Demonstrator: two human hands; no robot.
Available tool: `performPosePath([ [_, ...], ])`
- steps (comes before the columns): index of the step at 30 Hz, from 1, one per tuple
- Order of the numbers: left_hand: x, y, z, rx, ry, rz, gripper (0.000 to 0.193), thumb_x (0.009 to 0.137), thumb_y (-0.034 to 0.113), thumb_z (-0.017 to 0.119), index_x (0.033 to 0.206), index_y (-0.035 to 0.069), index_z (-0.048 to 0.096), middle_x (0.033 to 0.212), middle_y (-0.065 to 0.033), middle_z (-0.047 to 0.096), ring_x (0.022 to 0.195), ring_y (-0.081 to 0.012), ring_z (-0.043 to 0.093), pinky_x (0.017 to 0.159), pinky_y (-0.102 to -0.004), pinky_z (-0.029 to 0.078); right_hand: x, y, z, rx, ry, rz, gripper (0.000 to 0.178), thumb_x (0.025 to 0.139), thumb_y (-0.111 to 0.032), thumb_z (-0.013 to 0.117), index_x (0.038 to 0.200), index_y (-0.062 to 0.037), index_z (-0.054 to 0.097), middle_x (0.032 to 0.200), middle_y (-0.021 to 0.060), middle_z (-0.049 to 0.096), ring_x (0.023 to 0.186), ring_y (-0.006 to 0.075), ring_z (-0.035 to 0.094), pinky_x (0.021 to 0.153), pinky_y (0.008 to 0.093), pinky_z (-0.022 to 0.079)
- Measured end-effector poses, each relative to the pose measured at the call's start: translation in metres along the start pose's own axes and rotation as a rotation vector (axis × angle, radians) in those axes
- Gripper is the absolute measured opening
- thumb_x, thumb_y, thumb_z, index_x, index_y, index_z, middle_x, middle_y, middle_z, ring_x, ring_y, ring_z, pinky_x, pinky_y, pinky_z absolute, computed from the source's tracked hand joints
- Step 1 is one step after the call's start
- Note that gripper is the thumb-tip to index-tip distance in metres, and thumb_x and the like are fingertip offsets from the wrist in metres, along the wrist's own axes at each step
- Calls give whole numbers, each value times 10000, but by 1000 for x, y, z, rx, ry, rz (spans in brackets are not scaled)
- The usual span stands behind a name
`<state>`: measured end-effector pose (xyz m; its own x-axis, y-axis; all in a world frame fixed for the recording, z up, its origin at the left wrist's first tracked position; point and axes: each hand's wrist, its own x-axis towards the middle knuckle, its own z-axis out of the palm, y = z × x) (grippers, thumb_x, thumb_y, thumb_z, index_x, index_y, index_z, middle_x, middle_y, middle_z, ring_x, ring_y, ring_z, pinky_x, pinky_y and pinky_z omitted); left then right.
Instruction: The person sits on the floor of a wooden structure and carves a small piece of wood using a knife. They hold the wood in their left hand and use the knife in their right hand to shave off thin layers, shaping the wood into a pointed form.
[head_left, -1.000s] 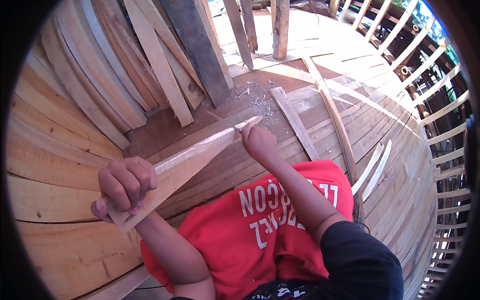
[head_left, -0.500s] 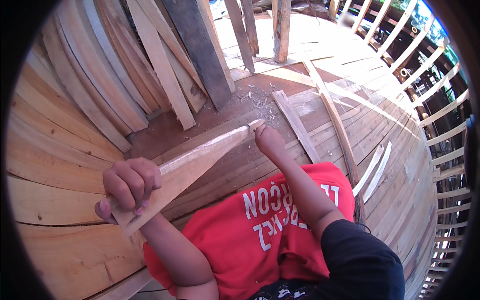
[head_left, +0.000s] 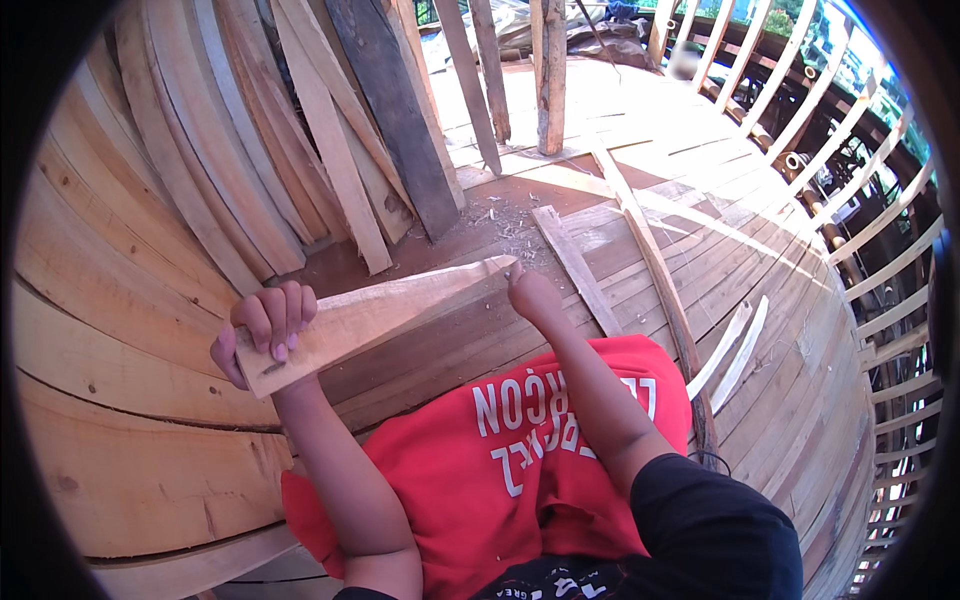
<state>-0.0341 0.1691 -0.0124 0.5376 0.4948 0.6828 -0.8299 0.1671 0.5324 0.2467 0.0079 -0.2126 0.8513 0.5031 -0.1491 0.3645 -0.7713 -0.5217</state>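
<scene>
left hand (head_left: 262, 332) grip clamps wedge board (head_left: 375, 318) wide end | right hand (head_left: 530, 295) grip closed at its tip

A wooden boat-building yard — curved hull planks (head_left: 130, 300), upright ribs (head_left: 850, 230), leaning boards (head_left: 330, 150), wood shavings (head_left: 505, 235).

Wedge-shaped board (head_left: 375, 318): wide end's underside hidden behind left hand (head_left: 262, 325); only the fingers (head_left: 275, 318) wrapping over its top show. Right hand (head_left: 528, 292) seen from the back, its grip on the narrow tip can't be told. Leaning planks (head_left: 330, 120) cut off at top edge. Wood chips (head_left: 510, 235) too small to make out.
</scene>
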Motion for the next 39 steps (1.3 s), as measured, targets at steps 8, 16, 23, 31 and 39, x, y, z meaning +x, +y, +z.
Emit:
performPosePath([
  [8,-5,-7,0,338,871,115,578,969,661,349,817,121,490,786,-4,453,759,-135,485,748,-338,445,-34,1,22,350,-204,75,713,1020,-500,243,835,71,628,769,239,634,663,362,634,601,474,503],
  [16,-11,-20,62,757,697,117,761,860,744,426,1264,99,413,1119,-65,506,984,-160,540,949,-362,461,-65,-9,3,694,-345,92,509,1023,-464,339,979,13,512,652,83,513,433,183,497,383,352,418],
  [23,-13,-20,106,687,40,81,998,669,754,586,1359,89,304,1141,-97,527,1095,-243,572,869,-502,594,-72,-9,2,799,-333,87,416,1023,-371,371,1084,22,490,666,123,572,432,220,566,379,359,453],
  [31,-23,-32,109,480,-209,-43,653,894,463,594,1327,-11,476,1019,-197,633,1073,-354,623,951,-560,510,-78,-14,-3,884,-360,118,379,1028,-340,374,1071,27,460,689,131,563,452,217,577,390,365,467],
  [39,-13,-31,99,341,-552,-118,654,952,439,397,1362,-62,492,741,-186,651,782,-304,656,972,-548,478,-67,-11,-3,874,-373,91,403,1025,-354,391,1035,39,479,709,127,578,464,212,575,409,367,481],
])
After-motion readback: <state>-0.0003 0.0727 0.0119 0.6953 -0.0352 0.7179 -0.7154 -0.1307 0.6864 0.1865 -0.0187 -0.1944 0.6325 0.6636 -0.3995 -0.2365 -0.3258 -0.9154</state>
